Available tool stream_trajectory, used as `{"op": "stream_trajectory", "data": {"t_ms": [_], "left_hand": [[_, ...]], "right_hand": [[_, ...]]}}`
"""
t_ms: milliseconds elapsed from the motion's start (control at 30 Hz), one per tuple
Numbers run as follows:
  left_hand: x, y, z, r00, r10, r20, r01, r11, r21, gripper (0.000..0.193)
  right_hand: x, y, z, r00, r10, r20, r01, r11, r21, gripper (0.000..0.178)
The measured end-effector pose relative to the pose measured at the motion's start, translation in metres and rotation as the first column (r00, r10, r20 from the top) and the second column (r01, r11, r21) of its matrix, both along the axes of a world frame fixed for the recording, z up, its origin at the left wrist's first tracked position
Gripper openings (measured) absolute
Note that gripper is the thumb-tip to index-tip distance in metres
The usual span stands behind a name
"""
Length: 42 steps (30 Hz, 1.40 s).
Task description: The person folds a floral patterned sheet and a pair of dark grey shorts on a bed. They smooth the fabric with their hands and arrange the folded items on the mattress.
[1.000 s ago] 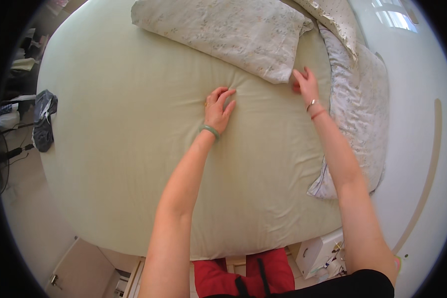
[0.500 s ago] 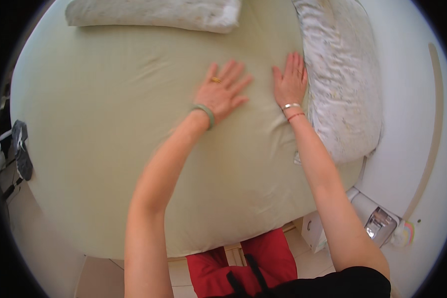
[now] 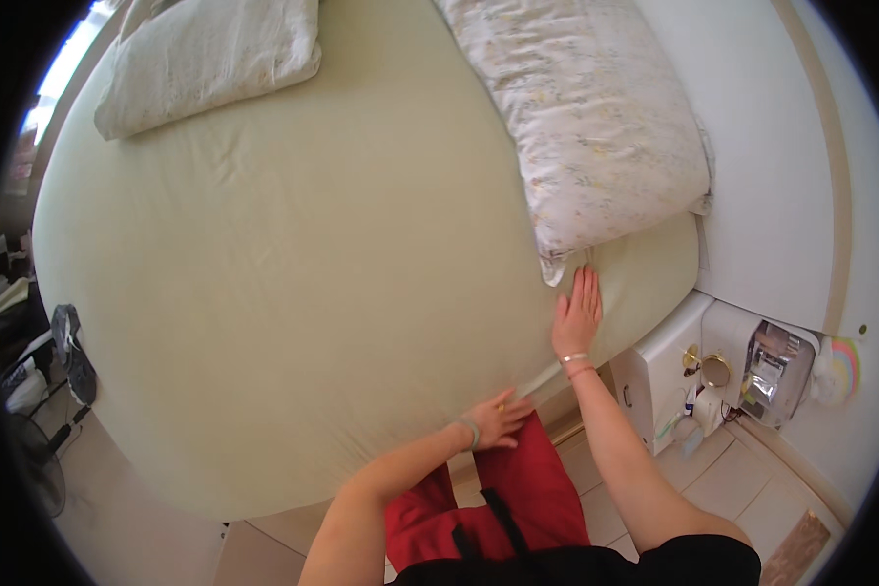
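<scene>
Left hand (image 3: 496, 424) is sitting at the near edge of the green bedsheet (image 3: 361, 254), fingers apart — right hand (image 3: 577, 322) is lying flat on it, fingers together, near the floral pillow (image 3: 596, 137) — folded bedding (image 3: 210, 68) is lying far left.

Red trousers (image 3: 547, 488), black drawstrings (image 3: 506, 523). Below trousers: black short-sleeved top (image 3: 698, 562). Left hand (image 3: 501, 424), beside trousers: green wrist bangle (image 3: 473, 436). Right hand (image 3: 578, 317), beyond trousers: silver-coloured bracelet (image 3: 574, 358), thin red cord (image 3: 581, 371) just beside it.
</scene>
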<state>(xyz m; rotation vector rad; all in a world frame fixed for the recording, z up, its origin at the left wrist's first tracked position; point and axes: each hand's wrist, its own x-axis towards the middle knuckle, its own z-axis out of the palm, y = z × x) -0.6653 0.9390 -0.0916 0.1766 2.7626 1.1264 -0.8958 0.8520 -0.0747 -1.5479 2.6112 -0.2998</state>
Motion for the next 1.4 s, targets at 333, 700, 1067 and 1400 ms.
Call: {"op": "stream_trajectory", "data": {"t_ms": [333,700,1067,1400], "left_hand": [[-0.045,-0.090,0.017,0.513,0.683,0.521,-0.816,0.198,0.544,0.037],[-0.160,-0.227,0.034,-0.061,0.689,0.722,-0.428,-0.672,0.604,0.046],[-0.177,-0.227,0.163,-0.070,0.986,0.149,-0.706,-0.155,0.691,0.029],[-0.060,-0.214,0.014,-0.099,0.833,0.544,-0.810,-0.386,0.442,0.035]], "right_hand": [[-0.089,-0.123,0.043,-0.428,0.121,0.896,0.742,0.613,0.272,0.052],[-0.091,-0.050,0.057,-0.395,-0.175,0.902,0.670,0.617,0.413,0.052],[-0.102,-0.048,0.105,-0.141,0.266,0.954,0.839,0.544,-0.028,0.037],[-0.088,-0.001,0.005,-0.375,0.029,0.926,0.758,0.585,0.289,0.040]]}}
